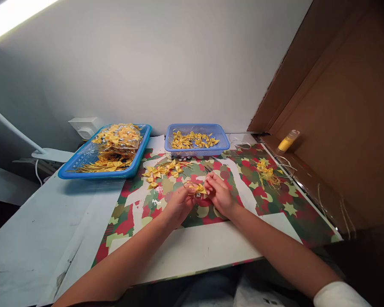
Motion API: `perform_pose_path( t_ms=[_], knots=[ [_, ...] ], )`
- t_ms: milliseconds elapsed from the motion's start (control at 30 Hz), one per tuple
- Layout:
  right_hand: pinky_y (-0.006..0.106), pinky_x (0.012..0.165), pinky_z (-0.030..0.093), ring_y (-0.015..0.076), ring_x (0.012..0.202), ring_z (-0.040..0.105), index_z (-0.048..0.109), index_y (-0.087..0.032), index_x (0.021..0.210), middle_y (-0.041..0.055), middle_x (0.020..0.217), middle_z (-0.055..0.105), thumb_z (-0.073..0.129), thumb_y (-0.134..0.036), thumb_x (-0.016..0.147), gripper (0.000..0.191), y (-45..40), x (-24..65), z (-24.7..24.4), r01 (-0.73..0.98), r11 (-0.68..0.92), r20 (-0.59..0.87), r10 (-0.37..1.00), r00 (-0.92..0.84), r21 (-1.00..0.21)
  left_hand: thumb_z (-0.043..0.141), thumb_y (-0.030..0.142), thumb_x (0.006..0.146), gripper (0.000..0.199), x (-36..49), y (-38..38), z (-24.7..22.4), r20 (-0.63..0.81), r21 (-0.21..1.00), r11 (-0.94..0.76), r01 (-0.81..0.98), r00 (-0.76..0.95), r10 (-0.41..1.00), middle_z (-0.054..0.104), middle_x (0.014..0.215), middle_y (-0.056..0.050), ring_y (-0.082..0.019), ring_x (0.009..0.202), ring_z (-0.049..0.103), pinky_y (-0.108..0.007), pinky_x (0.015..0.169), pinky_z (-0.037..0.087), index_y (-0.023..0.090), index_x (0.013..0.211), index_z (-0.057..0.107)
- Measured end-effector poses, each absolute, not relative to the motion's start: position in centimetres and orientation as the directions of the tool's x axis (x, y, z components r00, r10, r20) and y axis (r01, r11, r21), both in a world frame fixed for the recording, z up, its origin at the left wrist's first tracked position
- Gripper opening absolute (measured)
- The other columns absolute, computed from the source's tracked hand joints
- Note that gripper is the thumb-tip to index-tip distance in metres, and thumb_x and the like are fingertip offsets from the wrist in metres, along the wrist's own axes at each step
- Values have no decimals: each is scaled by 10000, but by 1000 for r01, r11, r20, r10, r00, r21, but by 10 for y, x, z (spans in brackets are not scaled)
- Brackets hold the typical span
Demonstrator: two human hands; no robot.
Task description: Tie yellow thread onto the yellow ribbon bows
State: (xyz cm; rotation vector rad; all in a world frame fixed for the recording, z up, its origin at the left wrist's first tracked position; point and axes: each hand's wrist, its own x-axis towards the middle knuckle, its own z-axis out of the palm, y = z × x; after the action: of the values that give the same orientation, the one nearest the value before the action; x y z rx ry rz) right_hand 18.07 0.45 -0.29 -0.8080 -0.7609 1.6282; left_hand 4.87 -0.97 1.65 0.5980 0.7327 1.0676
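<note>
fingers of your left hand (181, 204) pinch a yellow bow (201, 189) over the tabletop (208, 251), toward its near edge, covering one end; its long axis runs roughly left-right. your right hand's (221, 195) fingers curl beside it, their grip unclear.

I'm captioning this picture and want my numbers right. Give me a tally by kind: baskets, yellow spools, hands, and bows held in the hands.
Baskets: 2 (large blue basket, small blue basket)
Yellow spools: 1 (yellow spool)
Hands: 2 (left hand, right hand)
Held bows: 1 (yellow bow)
Total: 6
</note>
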Motion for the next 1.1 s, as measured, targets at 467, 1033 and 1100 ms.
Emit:
perform_pose_path(
  t_ms=[467, 1033, 1100],
  knots=[
    [266, 689, 462, 80, 515, 385, 517, -207, 743, -68, 560, 399, 633, -290, 815, 160, -1, 204, 18, -610, -229, -80, 962, -261, -759, 686, 195, 579, 135, 44, -6, 19, -263, 789, 274, -550, 100, 960, 512, 697, 23, -79, 626, 437, -202, 592, 412, 151, 581, 559],
    [340, 730, 534, 163, 721, 658, 512, -206, 732, 16, 809, 669, 674, -358, 768, 225, -9, 194, 10, -541, -288, -126, 940, -316, -790, 719, 280, 684, 141, 38, -4, 16, -152, 852, 213, -478, 163, 975, 583, 762, 0, -125, 734, 530, -232, 685, 462, 168, 728, 645],
    [358, 765, 530, 167, 721, 660, 515, -211, 755, 8, 767, 667, 678, -360, 775, 222, -7, 196, 9, -547, -298, -133, 938, -320, -782, 718, 265, 674, 137, 37, -3, 17, -142, 842, 203, -499, 158, 977, 576, 731, 2, -117, 709, 520, -225, 674, 457, 162, 713, 637]
  ],
)
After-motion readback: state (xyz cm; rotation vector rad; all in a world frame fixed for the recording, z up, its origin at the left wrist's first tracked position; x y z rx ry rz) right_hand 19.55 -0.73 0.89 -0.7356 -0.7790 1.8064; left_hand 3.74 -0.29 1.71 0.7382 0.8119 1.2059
